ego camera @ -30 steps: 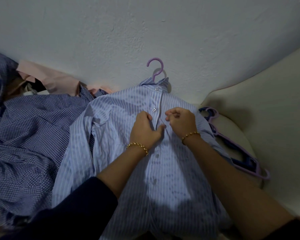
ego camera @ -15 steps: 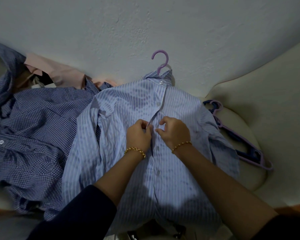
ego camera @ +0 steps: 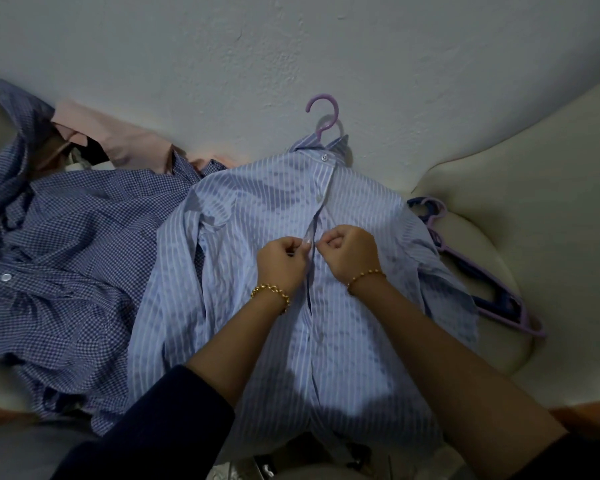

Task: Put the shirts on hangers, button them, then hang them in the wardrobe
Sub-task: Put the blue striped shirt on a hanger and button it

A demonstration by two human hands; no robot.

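We see a dim, bluish, slightly grainy picture, brightest on the wall (ego camera: 222,46) at the top and darkening toward the lower corners. A soft rounded shadow falls across the bottom of the striped shirt (ego camera: 343,341), and the hanger (ego camera: 321,114) hook throws a faint shadow on the wall just right of it. The wide lens bends the edges, curving the sofa (ego camera: 534,188) on the right, and focus stays fairly sharp at the centre.
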